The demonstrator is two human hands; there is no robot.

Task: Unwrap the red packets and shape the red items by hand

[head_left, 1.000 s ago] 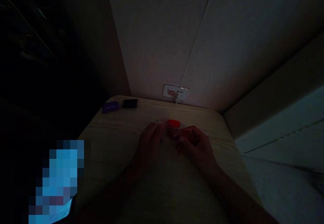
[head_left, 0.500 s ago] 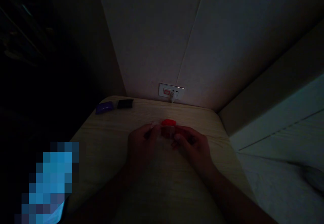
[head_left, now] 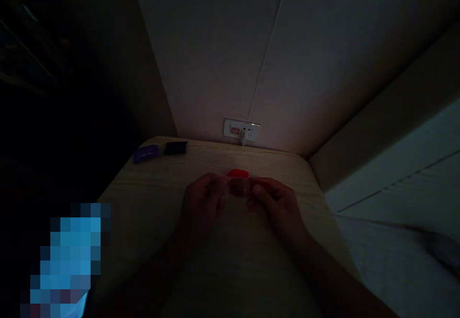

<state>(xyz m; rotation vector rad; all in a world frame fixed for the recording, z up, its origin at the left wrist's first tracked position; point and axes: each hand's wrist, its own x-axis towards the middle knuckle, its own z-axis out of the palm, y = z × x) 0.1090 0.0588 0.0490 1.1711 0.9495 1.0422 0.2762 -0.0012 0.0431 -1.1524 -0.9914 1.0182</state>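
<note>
In the dim head view, a small clear plastic packet (head_left: 240, 187) is stretched between my hands above the light wooden tabletop. A bright red piece (head_left: 238, 173) shows along its far edge; whether it lies inside or behind the plastic I cannot tell. My left hand (head_left: 201, 197) is closed, thumb and fingers pinching the packet's left end. On the right end, my right hand (head_left: 277, 202) grips the plastic with its thumb on top and the fingers curled beneath. Low light hides some of the fingers.
A purple packet (head_left: 145, 153) and a black packet (head_left: 176, 148) lie at the table's back left corner. Behind the table, a wall socket (head_left: 241, 129) holds a plug. A lit, pixelated screen (head_left: 72, 255) stands at lower left.
My left fingers have shifted slightly on the plastic, and my right thumb has moved a little to the right. The red piece stays between the hands.
</note>
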